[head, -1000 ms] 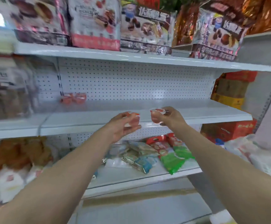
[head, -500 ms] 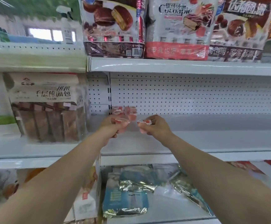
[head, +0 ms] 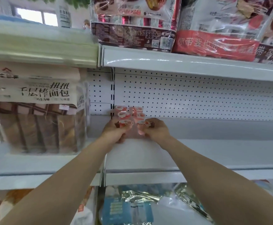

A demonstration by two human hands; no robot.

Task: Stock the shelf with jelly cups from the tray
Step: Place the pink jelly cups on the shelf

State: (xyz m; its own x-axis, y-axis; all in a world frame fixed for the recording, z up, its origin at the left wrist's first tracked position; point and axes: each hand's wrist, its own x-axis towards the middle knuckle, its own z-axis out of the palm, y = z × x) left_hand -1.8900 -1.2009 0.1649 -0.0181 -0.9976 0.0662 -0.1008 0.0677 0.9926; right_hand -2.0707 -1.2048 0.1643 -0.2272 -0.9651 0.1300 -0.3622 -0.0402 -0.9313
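Note:
Several small pink jelly cups stand in two short rows at the back left of the white middle shelf, against the pegboard. My left hand grips one more jelly cup at the front of the left row. My right hand holds another jelly cup at the front of the right row. Both held cups sit low, at or just above the shelf surface. The tray is out of sight.
A large bag of chocolate bread sticks stands on the shelf left of the cups. Big snack bags fill the shelf above. Foil and blue packets lie on the shelf below. To the right of the cups the shelf board stretches bare.
Both hands have reached forward and to the back left of the shelf with their cups, down beside the cups standing there. The view has swung left and closer.

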